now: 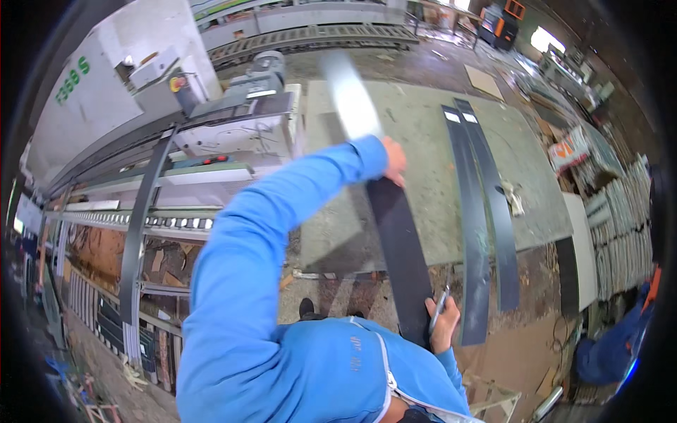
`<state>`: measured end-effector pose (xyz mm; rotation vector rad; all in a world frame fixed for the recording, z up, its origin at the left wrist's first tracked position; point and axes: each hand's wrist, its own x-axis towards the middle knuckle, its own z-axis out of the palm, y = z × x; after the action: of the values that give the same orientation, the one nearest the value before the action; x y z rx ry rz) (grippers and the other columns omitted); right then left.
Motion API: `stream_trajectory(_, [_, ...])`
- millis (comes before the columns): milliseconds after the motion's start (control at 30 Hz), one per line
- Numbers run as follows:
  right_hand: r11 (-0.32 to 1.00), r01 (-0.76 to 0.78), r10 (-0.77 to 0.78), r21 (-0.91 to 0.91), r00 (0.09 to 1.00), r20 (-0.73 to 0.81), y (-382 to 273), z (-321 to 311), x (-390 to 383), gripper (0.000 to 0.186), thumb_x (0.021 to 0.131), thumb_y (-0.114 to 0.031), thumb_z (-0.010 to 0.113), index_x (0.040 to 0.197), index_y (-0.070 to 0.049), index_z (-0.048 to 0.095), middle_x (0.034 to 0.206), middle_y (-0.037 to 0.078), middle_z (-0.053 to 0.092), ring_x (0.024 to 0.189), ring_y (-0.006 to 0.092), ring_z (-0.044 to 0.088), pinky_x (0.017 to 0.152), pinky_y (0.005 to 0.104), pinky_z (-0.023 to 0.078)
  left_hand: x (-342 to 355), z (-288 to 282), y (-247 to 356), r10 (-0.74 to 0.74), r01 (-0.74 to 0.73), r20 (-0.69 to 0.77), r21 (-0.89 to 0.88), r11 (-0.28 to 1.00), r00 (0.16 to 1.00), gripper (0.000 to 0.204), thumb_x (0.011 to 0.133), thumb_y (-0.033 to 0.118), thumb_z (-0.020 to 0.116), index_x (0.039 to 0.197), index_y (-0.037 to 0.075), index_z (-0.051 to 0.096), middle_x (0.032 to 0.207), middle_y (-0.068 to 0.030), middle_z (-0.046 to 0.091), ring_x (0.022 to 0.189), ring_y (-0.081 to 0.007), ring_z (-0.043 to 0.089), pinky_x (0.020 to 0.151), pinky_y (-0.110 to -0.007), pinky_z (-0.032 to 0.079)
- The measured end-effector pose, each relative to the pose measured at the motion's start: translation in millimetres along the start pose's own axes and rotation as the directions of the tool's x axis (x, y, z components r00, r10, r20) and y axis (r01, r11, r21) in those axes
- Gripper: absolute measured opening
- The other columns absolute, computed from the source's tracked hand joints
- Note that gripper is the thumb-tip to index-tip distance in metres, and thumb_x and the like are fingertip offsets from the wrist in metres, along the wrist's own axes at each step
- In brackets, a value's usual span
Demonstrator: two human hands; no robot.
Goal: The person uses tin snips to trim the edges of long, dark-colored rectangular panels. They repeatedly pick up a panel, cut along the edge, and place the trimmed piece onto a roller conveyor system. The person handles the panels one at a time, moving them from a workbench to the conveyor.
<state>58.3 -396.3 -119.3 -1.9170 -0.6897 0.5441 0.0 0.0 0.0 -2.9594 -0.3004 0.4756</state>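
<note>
Left hand (395, 162) is resting across the long dark strip (403, 247) partway along its length, with the fingers meeting its right edge; how tightly they are closing I cannot tell. Right hand (446, 324) is closing narrowly around a slim metallic hand tool (440, 309), exact type unclear, and is sitting against the strip's right edge at the near end. The strip is slanting from just in front of the blue jacket (331, 366) to the far left, over the grey-green work surface (416, 204); its far part is showing bright and blurred. To the right, two more dark strips, a left one (471, 240) and a right one (497, 211), are lying side by side, each bearing a white label near its far end; both are extending past the near edge of the surface. A pale crumpled cloth or glove (513, 199) is lying by the right one. On the left, another dark strip (143, 225) is lying across a metal frame, with a grey motor (268, 65) sitting farther off on a machine. On the right, a white-and-orange bag (568, 149) is lying beyond a stack of grey sheets (624, 236).
</note>
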Motion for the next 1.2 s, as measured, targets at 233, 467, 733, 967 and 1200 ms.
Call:
stream_trajectory(233, [0.973,-0.142,0.178,0.18,0.962,-0.205,38.5,22.7,-22.5,0.024,0.075,-0.012,0.072,0.072,0.0,0.052,0.067,0.0,0.048,0.064,0.011,0.039,0.054,0.031,0.035,-170.5,79.6,-113.2,-0.285,0.211,-0.563,-0.195,0.958,0.776,0.028,0.081,0.027,0.058,0.099,0.005,0.06,0.093,-0.0156,0.061,0.093,-0.0337,0.057,0.081,-0.045,0.045])
stream_trajectory(467, [0.962,-0.168,0.075,-0.215,0.92,-0.384,23.6,25.7,37.2,0.026,0.077,-0.018,0.071,0.08,0.003,0.056,0.075,0.012,0.061,0.07,0.0238,0.056,0.066,0.0379,0.044,-521.8,271.4,-261.5,-0.977,0.933,-0.183,-0.357,-0.035,-0.107,0.035,0.087,0.031,0.049,0.09,0.0,0.065,0.097,-0.0213,0.064,0.089,-0.0391,0.061,0.079,-0.048,0.047])
stream_trajectory(733, [0.828,-0.053,-0.232,-0.559,0.875,-0.426,-101.1,76.0,42.8,0.04,0.08,-0.035,0.068,0.094,-0.001,0.054,0.084,0.02,0.062,0.08,0.04,0.058,0.07,0.0454,0.043,-569.8,401.8,-308.3,-0.798,0.368,0.598,-0.728,-0.579,-0.071,0.071,0.089,0.057,0.042,0.099,-0.012,0.059,0.102,-0.0263,0.062,0.099,-0.0429,0.057,0.087,-0.046,0.043])
stream_trajectory(967, [0.827,0.05,-0.236,-0.559,0.935,-0.265,-116.9,134.1,30.3,0.041,0.079,-0.036,0.068,0.079,0.001,0.05,0.068,0.02,0.053,0.063,0.0363,0.05,0.061,0.0426,0.04,-532.5,432.9,-284.4,-1.0,0.675,0.01,-0.738,0.0,0.011,0.076,0.09,0.061,0.027,0.096,-0.004,0.065,0.101,-0.0337,0.057,0.1,-0.0494,0.051,0.087,-0.051,0.039])
stream_trajectory(1200, [0.966,0.24,-0.248,-0.098,0.965,-0.081,-111.5,163.0,67.0,0.022,0.079,-0.017,0.065,0.078,0.0,0.053,0.058,0.009,0.049,0.053,0.0161,0.049,0.05,0.0314,0.039,-465.0,361.5,-197.4,-0.939,0.607,0.191,-0.795,0.023,0.287,0.084,0.089,0.064,0.029,0.089,-0.013,0.062,0.089,-0.0324,0.061,0.089,-0.0434,0.059,0.082,-0.047,0.043])
